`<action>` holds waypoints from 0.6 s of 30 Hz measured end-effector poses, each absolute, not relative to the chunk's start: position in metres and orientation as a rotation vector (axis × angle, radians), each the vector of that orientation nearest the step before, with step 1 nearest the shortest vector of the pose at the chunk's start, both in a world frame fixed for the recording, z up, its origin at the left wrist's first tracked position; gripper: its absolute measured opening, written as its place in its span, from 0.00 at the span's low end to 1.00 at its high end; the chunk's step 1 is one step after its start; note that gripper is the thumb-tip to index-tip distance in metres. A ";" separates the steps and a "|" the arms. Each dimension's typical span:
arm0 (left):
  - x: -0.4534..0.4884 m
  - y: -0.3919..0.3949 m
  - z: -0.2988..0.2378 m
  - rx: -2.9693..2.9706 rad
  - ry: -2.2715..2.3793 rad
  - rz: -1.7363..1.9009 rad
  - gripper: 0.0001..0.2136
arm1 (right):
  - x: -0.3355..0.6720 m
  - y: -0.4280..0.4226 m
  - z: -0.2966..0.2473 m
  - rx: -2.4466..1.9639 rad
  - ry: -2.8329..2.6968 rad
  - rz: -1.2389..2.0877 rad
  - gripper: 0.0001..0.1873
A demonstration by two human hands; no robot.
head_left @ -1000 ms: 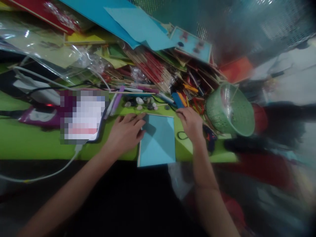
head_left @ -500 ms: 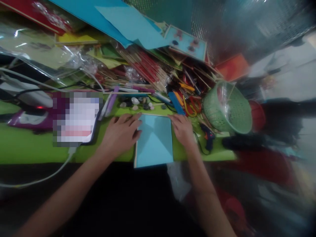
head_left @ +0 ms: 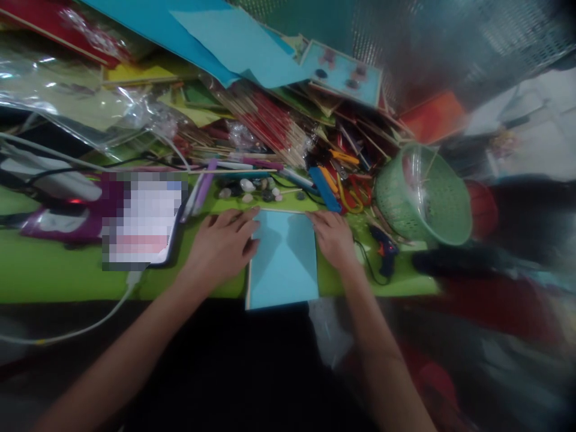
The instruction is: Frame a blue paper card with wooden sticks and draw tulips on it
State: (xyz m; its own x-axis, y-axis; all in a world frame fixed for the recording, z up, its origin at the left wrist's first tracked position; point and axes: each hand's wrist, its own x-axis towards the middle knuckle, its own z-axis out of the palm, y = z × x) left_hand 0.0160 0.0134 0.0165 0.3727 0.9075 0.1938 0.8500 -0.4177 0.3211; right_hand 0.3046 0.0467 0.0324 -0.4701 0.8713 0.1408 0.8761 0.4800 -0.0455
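Note:
A light blue card (head_left: pixel 284 258) lies at the table's front edge, its near end jutting slightly over. Thin pale wooden sticks run along its far and left edges. My left hand (head_left: pixel 227 243) grips the card's far left corner, fingertips on the edge stick and the thumb lower, along the left side. At the far right corner my right hand (head_left: pixel 333 237) has its fingers bent together on the edge. What lies under both sets of fingertips is hidden. Just right of my right hand rests a dark glue gun (head_left: pixel 384 255). Small pebbles (head_left: pixel 247 191) lie beyond the card.
A phone (head_left: pixel 144 222), blurred out, lies left with a white cable. Behind it sits a purple power strip (head_left: pixel 54 222). A green basket (head_left: pixel 423 198) stands right, near scissors (head_left: pixel 353 201) and a blue-handled tool (head_left: pixel 324 189). Sticks, coloured sheets and a framed blue picture (head_left: pixel 339 75) pile up behind.
The view has shifted slightly, so things on the right sit a little further right. Both hands keep the same places on the blue card.

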 end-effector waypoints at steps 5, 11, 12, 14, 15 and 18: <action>0.017 0.014 0.017 2.375 1.580 0.539 0.12 | 0.305 0.047 0.031 -1.548 -2.580 -0.022 0.25; 0.017 0.013 0.015 2.361 1.594 0.521 0.12 | 0.304 0.047 0.032 -1.548 -2.590 -0.028 0.24; 0.017 0.013 0.016 2.366 1.594 0.518 0.12 | 0.304 0.047 0.033 -1.546 -2.594 -0.036 0.24; 0.017 0.013 0.016 2.374 1.595 0.514 0.12 | 0.304 0.047 0.033 -1.539 -2.602 -0.046 0.23; 0.017 0.013 0.017 2.378 1.597 0.510 0.12 | 0.304 0.047 0.033 -1.534 -2.606 -0.049 0.23; 0.017 0.013 0.017 2.407 1.612 0.494 0.12 | 0.304 0.047 0.031 -1.526 -2.598 -0.057 0.23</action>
State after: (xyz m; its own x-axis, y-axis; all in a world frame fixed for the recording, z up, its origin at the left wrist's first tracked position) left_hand 0.0175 0.0129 0.0166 0.3487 0.9231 0.1620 0.8555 -0.3841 0.3474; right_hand 0.3038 0.0470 0.0309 -0.4814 0.8670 0.1291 0.8718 0.4888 -0.0321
